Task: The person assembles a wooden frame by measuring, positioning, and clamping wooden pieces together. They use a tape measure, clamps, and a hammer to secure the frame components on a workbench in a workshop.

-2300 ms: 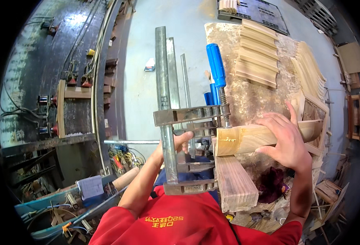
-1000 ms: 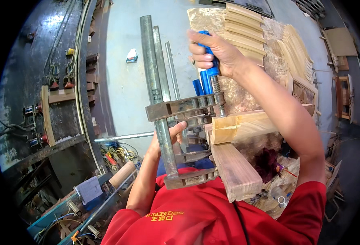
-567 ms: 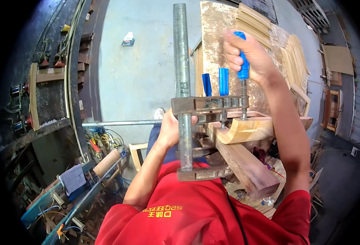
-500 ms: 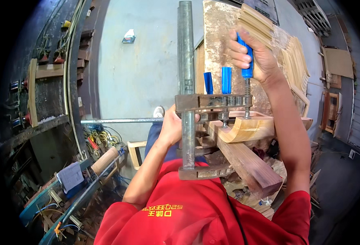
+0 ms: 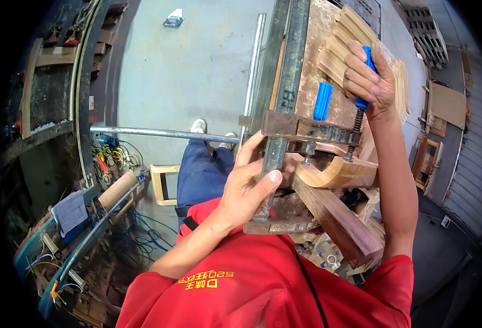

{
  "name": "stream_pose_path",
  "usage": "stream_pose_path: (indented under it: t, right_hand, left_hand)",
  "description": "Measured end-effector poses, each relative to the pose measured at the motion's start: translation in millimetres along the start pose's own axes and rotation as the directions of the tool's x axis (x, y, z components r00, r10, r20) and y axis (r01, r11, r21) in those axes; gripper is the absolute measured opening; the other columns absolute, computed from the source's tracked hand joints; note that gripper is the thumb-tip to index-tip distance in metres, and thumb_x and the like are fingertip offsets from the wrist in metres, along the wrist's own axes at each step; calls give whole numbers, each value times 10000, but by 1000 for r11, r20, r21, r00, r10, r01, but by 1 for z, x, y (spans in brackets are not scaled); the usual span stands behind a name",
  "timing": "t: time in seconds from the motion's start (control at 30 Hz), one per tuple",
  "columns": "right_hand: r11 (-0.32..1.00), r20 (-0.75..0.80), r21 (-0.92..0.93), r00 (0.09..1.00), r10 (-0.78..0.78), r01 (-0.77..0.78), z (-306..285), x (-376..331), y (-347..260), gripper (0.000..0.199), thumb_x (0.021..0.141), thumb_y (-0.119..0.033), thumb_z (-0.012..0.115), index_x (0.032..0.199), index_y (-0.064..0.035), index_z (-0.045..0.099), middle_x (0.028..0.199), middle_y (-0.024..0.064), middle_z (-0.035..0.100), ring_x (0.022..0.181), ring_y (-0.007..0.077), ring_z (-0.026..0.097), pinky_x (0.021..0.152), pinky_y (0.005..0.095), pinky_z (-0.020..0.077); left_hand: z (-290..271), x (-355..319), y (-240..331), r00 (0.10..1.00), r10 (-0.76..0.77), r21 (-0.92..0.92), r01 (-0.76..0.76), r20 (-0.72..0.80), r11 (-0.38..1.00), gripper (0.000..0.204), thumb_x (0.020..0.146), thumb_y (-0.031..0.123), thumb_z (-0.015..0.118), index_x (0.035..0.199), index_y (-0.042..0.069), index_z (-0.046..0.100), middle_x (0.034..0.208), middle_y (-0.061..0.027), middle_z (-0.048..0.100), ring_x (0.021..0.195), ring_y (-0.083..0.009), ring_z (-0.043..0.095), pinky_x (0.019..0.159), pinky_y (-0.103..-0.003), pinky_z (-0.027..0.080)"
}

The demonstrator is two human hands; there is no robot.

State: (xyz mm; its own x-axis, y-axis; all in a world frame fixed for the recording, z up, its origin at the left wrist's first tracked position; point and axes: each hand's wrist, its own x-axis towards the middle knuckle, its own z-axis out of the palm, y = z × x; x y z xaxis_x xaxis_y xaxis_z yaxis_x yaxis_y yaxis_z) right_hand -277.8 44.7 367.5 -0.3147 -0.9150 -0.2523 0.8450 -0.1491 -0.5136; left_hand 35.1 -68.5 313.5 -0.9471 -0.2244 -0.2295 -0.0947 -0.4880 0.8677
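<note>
My right hand is closed round the blue handle of a steel bar clamp. The clamp's screw foot comes down at a curved pale wood piece. My left hand is at the clamp's bar, thumb across its front and one finger stretched up by the sliding arm; the other fingers are partly hidden behind the bar. Beside the held handle stands a second blue clamp handle, its screw reaching the same wood. Under the curved piece a darker wood beam slants toward me.
Moulded wood strips lie stacked on the worn workbench. A metal pipe crosses at the left, above a small wooden frame. Cables and a blue rack are farther left; wood scraps lie below the beam.
My view has shifted, and the clamp appears farther right. My left hand has come round to the near side of the bar, thumb now showing. My right hand still grips the blue handle.
</note>
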Motion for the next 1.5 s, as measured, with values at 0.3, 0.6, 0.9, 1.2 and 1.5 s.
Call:
stream_pose_path:
  t: [0.3, 0.6, 0.9, 1.2, 1.5]
  right_hand:
    - [831, -594, -528, 776, -213, -176, 43, 5, 8, 308, 1105, -271, 470, 841, -114, 456, 609, -65, 402, 402, 14, 352, 326, 185, 300]
    - [996, -140, -63, 989, 46, -55, 15, -7, 4, 252, 1121, -244, 406, 949, -79, 484, 612, -44, 418, 417, 38, 374, 348, 187, 330]
    - [577, -498, -781, 795, -346, -238, 49, -21, 11, 250, 1023, -292, 645, 980, -51, 592, 782, 24, 618, 634, 109, 602, 582, 277, 525]
    - [565, -507, -821, -353, -787, -79, -177, -432, 0, 587, 1072, -508, 455, 1351, -8, 579, 1335, 121, 625, 1234, 227, 587, 1106, 399, 416]
    - [498, -854, -470, -232, -466, 729, -194, -337, 125, 453, 1068, -360, 447, 1438, -113, 529, 1410, 23, 581, 1304, 235, 549, 1132, 408, 417]
  left_hand:
    - [-1, -4, 2, 999, 31, 100, -30, -10, 995, 345, 989, 214, 639, 741, -25, 653, 1285, -155, 547, 1199, -230, 471, 962, -340, 400]
    - [-6, -7, 5, 1000, 1, 123, -3, 12, 992, 287, 962, 229, 667, 785, 7, 706, 1316, -125, 576, 1204, -261, 475, 1074, -427, 310]
    - [-13, -5, 4, 1000, -29, 139, 28, 8, 990, 429, 994, 283, 635, 717, -44, 657, 1403, -207, 546, 1097, -217, 555, 778, -310, 501]
    - [-27, 18, 11, 982, -178, 196, 163, 62, 967, 376, 989, 277, 659, 760, -20, 685, 1315, -134, 608, 1109, -194, 560, 901, -334, 453]
    - [-36, 61, 37, 987, -156, 298, 164, -51, 940, 395, 1008, 343, 603, 1006, -35, 718, 1101, -118, 711, 812, -104, 540, 802, -276, 448]
